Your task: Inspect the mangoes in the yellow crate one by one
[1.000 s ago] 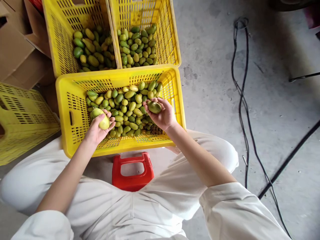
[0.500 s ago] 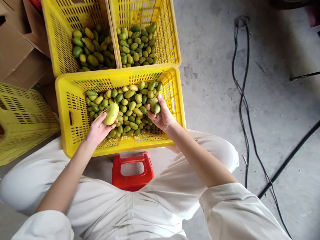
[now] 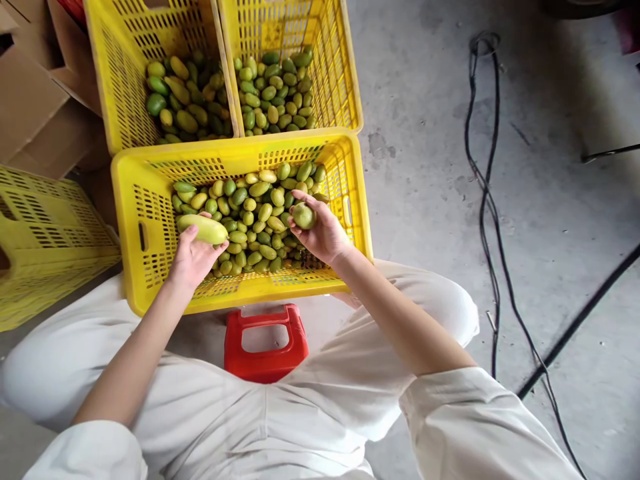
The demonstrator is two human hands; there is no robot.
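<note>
A long, pale yellow-green fruit, mango-like in shape, lies across the fingers of my left hand, with the thumb closed over its near side. My right hand holds a smaller green fruit end-on, its rounded tip facing me. Both hands are above the front yellow crate, apart from each other. Below them a layer of oval green and yellow fruits covers much of the crate floor; some are hidden by my hands.
Behind stand two more yellow crates with similar fruits. Another yellow crate and cardboard boxes are at left. A red plastic stool shows between my legs. Black cables run over the concrete floor at right.
My left hand has turned its fruit so that it lies lengthwise, pointing left and right. My right hand has rolled its fruit and shifted slightly left, its fingers a little more extended.
</note>
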